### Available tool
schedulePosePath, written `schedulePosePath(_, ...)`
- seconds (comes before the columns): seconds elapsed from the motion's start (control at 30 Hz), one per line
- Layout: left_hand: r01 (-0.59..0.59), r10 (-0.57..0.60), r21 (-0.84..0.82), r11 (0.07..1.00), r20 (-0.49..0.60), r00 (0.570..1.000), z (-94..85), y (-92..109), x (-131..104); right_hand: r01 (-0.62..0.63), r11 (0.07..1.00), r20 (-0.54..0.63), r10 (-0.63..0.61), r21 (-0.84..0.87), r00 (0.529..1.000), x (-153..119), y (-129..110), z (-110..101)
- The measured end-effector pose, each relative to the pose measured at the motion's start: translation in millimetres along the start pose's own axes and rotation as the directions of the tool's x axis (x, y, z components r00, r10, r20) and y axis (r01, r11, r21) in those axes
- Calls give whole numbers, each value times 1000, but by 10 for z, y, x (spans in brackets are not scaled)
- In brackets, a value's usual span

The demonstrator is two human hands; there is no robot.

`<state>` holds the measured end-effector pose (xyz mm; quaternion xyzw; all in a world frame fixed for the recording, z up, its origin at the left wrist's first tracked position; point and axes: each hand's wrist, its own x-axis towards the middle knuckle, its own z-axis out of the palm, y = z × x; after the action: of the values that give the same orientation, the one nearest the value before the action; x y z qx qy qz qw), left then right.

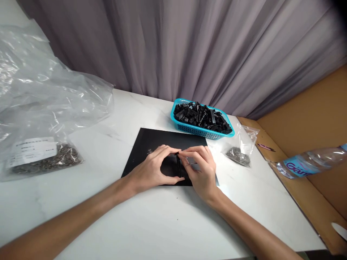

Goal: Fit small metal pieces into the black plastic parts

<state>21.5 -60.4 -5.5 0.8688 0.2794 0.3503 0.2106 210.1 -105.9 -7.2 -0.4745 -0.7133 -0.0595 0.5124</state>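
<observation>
Upright, black clip [178, 167] between both hands.

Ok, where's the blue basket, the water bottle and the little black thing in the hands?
Turquoise plastic basket [189, 128]: head view, front wall.
Clear plastic water bottle [311, 163]: head view, middle of its body.
Small black plastic piece [178, 167]: head view, its visible middle between both hands.

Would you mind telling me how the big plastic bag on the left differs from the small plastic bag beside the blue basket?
The big plastic bag is far larger and billows up, mostly slack; the small plastic bag lies low. The big plastic bag bears a white label; no label shows on the small plastic bag. The big plastic bag sits left of the black mat, the small plastic bag right of it, near the blue basket. Both are clear and hold small grey metal parts.
</observation>
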Motion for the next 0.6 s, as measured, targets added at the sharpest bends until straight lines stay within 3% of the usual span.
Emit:
schedulePosePath(0.3,-24,25,11,1000,-13,1000,16,-27,17,67,996,38,-65,-51,997,-11,49,-32)
schedulePosePath(0.6,4,-4,-29,1000,10,1000,-2,-16,5,80,990,42,-85,119,995,-94,197,45)
